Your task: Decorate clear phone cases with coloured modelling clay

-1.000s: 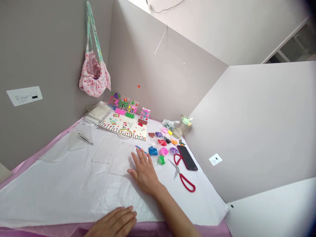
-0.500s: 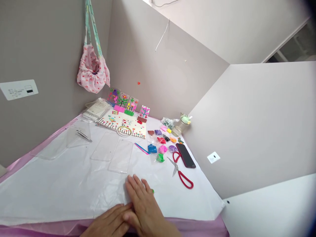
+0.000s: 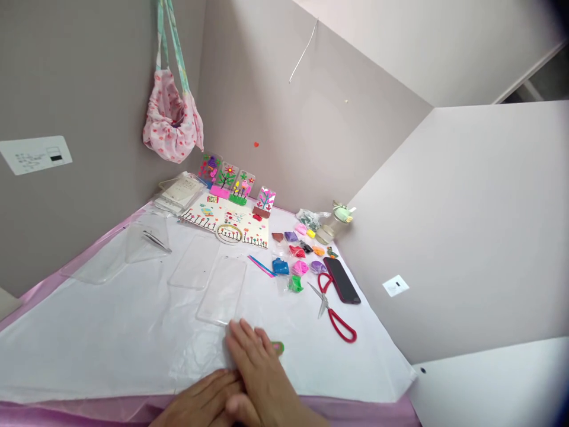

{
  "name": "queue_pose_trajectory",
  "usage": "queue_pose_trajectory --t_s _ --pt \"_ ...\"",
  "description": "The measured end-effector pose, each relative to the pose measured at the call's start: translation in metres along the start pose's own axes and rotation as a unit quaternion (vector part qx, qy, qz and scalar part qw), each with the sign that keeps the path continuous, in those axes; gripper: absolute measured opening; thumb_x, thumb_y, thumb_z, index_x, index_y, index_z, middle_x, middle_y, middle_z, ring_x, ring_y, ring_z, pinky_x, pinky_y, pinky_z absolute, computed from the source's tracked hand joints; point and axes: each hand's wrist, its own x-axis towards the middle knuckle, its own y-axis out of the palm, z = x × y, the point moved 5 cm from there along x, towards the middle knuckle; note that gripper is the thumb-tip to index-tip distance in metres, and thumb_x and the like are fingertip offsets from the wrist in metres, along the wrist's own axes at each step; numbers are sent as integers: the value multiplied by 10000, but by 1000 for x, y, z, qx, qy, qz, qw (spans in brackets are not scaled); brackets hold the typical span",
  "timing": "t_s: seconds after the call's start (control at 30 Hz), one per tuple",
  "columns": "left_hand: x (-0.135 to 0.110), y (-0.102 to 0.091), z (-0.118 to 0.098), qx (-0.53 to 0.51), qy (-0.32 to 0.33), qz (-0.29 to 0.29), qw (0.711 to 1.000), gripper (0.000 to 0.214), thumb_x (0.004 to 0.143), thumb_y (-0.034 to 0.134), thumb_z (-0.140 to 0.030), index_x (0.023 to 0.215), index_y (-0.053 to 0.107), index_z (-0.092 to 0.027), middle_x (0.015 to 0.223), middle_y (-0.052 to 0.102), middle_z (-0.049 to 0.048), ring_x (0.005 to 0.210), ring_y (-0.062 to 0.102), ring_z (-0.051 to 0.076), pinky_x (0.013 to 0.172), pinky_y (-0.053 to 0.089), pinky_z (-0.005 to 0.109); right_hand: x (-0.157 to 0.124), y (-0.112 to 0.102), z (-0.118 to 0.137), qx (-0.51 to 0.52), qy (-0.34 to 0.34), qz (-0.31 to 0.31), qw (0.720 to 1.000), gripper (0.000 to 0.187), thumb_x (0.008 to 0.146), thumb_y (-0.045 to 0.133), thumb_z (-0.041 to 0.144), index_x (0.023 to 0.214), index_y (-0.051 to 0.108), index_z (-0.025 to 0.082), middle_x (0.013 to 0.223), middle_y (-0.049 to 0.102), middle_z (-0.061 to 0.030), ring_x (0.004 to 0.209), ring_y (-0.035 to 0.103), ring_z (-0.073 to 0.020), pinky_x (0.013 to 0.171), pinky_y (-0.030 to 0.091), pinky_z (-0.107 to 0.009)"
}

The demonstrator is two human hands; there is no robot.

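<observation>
My right hand (image 3: 262, 370) lies flat on the white sheet with its fingers stretched forward and the thumb out to the left. Its fingertips are at the near end of a clear phone case (image 3: 222, 290). From beneath its right side pokes a small green-edged piece (image 3: 279, 347) with a pinkish middle; most of it is covered, so I cannot tell its kind. My left hand (image 3: 207, 400) rests at the front edge, fingers extended and pointing right, their tips meeting the right hand near its thumb. Nothing shows in its grip.
Several clear cases lie left, tweezers (image 3: 156, 241) on one. Bagged coloured clay (image 3: 300, 268), red-handled scissors (image 3: 326, 305) and a phone (image 3: 341, 280) lie right. Decorated cards (image 3: 242, 188) stand behind a drawn sheet (image 3: 200, 214). A jar (image 3: 331, 228) is at the back right.
More of the green-edged piece shows beside my right hand. The nearest clear case sits slightly closer to my fingertips. The whole view has shifted a little; both hands stay flat.
</observation>
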Motion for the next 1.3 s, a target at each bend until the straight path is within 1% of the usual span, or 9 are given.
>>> queue_pose_trajectory --t_s 0.13,0.33,0.43,0.67,0.77,0.87,1.07,1.2,1.3 --pt "-2 2 -1 3 -3 -16 1000 335 1026 397 -156 1273 624 -132 1162 773 77 1146 685 163 1108 464 257 -7 -3 3 35 24 24 999 673 1067 295 494 1620 91 168 1677 212 -97 1564 124 -222 1248 250 -485" --pt "-6 1 -1 17 -19 -8 1000 454 908 401 8 1272 623 -150 1220 759 26 1179 666 134 1123 437 242 92 -36 -35 -21 83 10 996 669 1035 427 498 1580 275 140 1680 174 -149 1564 116 -293 1246 194 -561" --pt "-4 0 -1 10 -16 4 1000 436 924 435 -6 1297 610 -149 1240 750 27 1217 644 131 1134 430 243 106 -37 -41 -27 94 3 995 674 1039 420 490 1576 279 108 1678 169 -167 1562 111 -306 1247 189 -562" --pt "-6 -1 -2 13 -11 -10 1000 319 998 435 -112 1239 644 -136 1165 772 62 1136 683 162 1095 474 257 4 -32 3 96 36 9 995 672 1057 394 441 1621 114 207 1680 209 -88 1563 136 -236 1261 180 -524" --pt "-6 -4 -2 8 -25 -7 1000 426 926 438 -1 1287 613 -141 1235 750 44 1203 645 137 1144 415 255 -29 -56 -10 208 150 -57 965 571 1080 314 397 1618 142 306 1692 190 -31 1556 181 -198 1263 214 -453" --pt "-7 -1 -3 3 -18 7 1000 544 844 423 69 1311 599 -149 1269 734 18 1242 617 125 1168 377 253 -39 -69 -32 229 241 -77 940 572 1051 435 379 1590 248 333 1675 264 -25 1540 246 -216 1256 243 -465" --pt "-22 24 -1 -17 -27 -17 999 611 792 416 63 1345 574 -144 1298 707 45 1318 557 164 1170 398 309 -38 -51 -46 144 171 -72 972 404 935 560 80 1289 640 258 1200 708 -73 1116 660 -234 985 545 -388" --pt "-24 27 0 -24 -29 -8 999 576 843 446 35 1375 553 -160 1306 702 53 1324 554 168 1172 401 303 -61 -65 -68 89 223 -88 967 321 990 549 227 1301 627 222 1252 689 -116 1152 661 -261 995 550 -427" --pt "-22 22 0 -27 -28 -8 999 559 867 438 26 1381 548 -165 1310 701 51 1320 558 161 1183 378 289 -56 -84 -76 31 225 -109 968 435 1047 436 351 1460 490 226 1504 528 -130 1416 469 -282 1145 430 -508"
